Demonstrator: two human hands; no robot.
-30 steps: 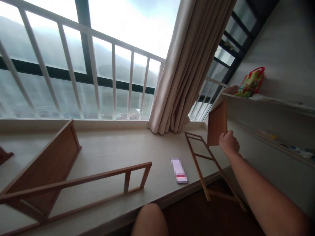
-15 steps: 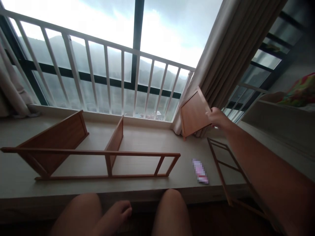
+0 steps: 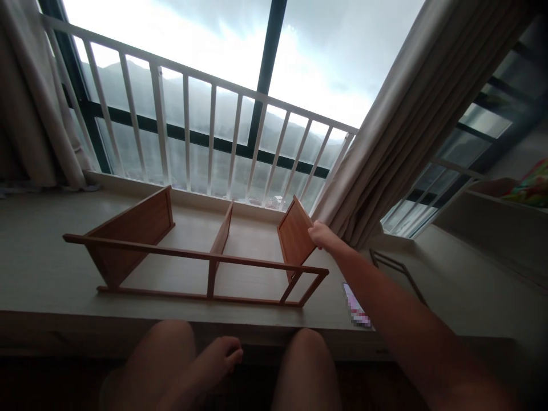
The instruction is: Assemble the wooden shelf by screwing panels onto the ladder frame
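Note:
My right hand (image 3: pixel 324 234) grips the right edge of a wooden panel (image 3: pixel 296 231). The panel stands tilted behind the right end of a wooden frame (image 3: pixel 171 247), its lower edge close to the short crossbar (image 3: pixel 290 287); whether they touch I cannot tell. Two more panels rise from the frame: a wide left panel (image 3: pixel 137 240) and a narrow-looking middle panel (image 3: pixel 222 234). My left hand (image 3: pixel 226 353) rests between my knees, fingers curled, and whatever might be in it is hidden.
The pale ledge (image 3: pixel 51 268) bears the frame. A patterned pink item (image 3: pixel 357 308), pixelated, lies right of it, partly behind my forearm. A second frame (image 3: pixel 396 264) lies farther right. White railing (image 3: pixel 186 131) and a beige curtain (image 3: pixel 372 148) border the back.
My right hand has brought the panel left and down, from beside the curtain to the right end of the frame. The view has shifted somewhat; my left hand stays curled between the knees.

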